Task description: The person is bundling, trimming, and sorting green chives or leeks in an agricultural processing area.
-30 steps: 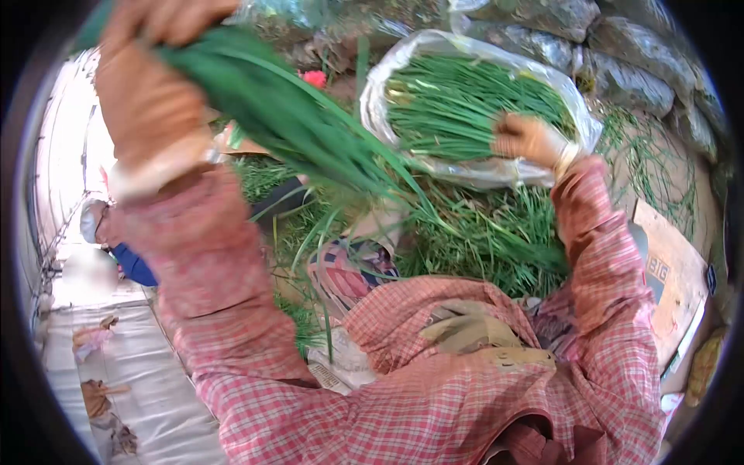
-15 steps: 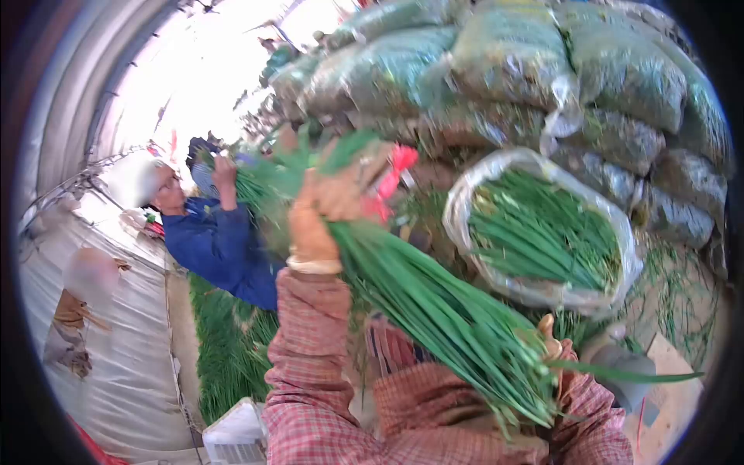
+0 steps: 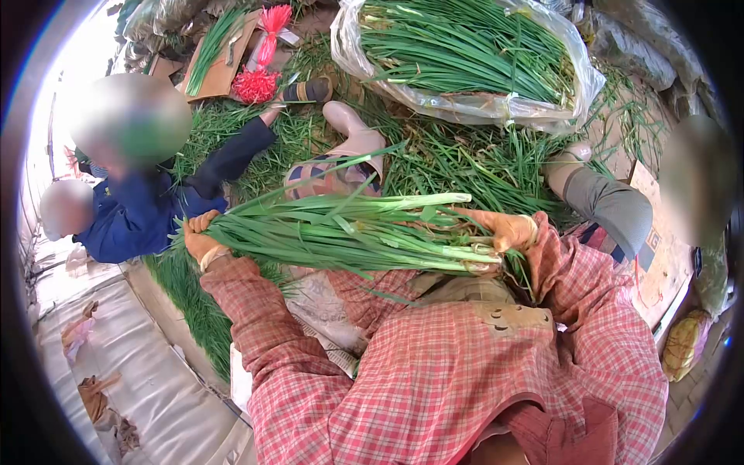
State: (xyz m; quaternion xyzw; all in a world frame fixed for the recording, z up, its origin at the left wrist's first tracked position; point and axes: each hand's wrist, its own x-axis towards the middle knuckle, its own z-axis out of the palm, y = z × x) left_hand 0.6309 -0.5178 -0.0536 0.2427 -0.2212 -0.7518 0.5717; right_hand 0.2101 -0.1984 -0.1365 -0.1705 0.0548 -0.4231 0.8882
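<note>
A thick bunch of long green stalks (image 3: pixel 333 232), flat-leaved with pale lower stems, stretches sideways in front of my chest. My left hand (image 3: pixel 203 240), in an orange-tan glove, is closed round its leafy end. At the pale stem end, my right hand (image 3: pixel 505 229), gloved alike, has its fingers bent over the stems; some of the fingertips are hidden. A few loose leaves stick out above and below the bunch. Below it is my lap, partly covered by a pale printed sheet (image 3: pixel 318 306).
A clear plastic bag (image 3: pixel 496 108) full of similar greens lies ahead. A cardboard piece (image 3: pixel 217 66) and pink ties (image 3: pixel 257 81) are at the upper left. Cut leaves (image 3: pixel 457 163) litter the ground. A person in blue (image 3: pixel 128 221) is at the left, near a pale sheet wall (image 3: pixel 124 341).
The view has tipped down. The bunch has swung from a diagonal to nearly level, and my left hand has come down and left with its leafy end. The right hand stays at the stems.
</note>
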